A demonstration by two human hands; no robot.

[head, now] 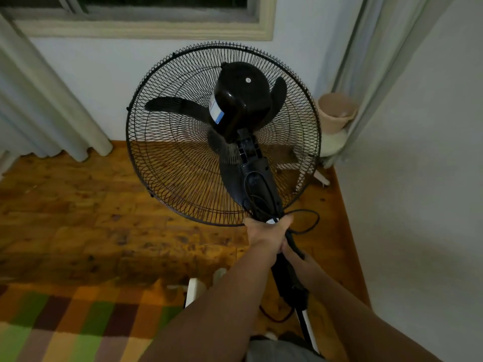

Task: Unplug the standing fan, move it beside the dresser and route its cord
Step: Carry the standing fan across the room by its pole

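Standing black fan (223, 134), wire cage, cord (304, 222) looped, hands (271, 235) gripping pole

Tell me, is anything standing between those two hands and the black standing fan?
Nothing is: the left hand and the right hand both grip the black standing fan directly by its pole, with its thin black cord looped beside them.

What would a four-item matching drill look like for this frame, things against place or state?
Things:
1. fan
2. cord
3. pot
4. rug

Place or state:
A. in the corner, by the right curtain
B. checked, lower left of the view
C. pole gripped by left hand and right hand
D. loops out beside the left hand

Pairs: 1-C, 2-D, 3-A, 4-B
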